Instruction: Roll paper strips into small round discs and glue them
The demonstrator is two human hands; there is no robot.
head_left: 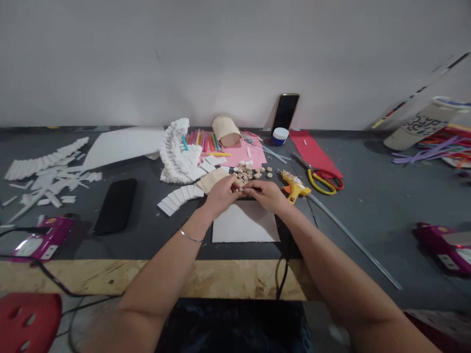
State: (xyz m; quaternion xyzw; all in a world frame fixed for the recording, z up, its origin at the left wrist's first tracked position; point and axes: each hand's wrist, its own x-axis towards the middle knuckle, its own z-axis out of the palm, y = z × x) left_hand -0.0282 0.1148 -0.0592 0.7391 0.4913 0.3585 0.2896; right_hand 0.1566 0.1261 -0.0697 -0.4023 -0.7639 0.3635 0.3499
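My left hand (223,192) and my right hand (268,194) meet at the fingertips, just above the far edge of a white board (246,226). Both are closed in a pinch on what looks like a small beige pebble (241,189), mostly covered by the fingers. Right behind them lies a loose pile of small round beige pebbles (247,171). A brown piece of paper (213,179) lies beside my left hand, with a fan of overlapping white rectangular pieces (180,198) to its left. Close to my right hand rests a yellow glue gun (295,188) on its side.
Scissors (321,179), a red sheet (316,153) and a long grey rod (356,240) lie right. A white textured form (179,152), crayons (204,139) and a paper cup (225,131) stand behind. A black phone (115,206) lies left; another phone (285,112) leans on the wall.
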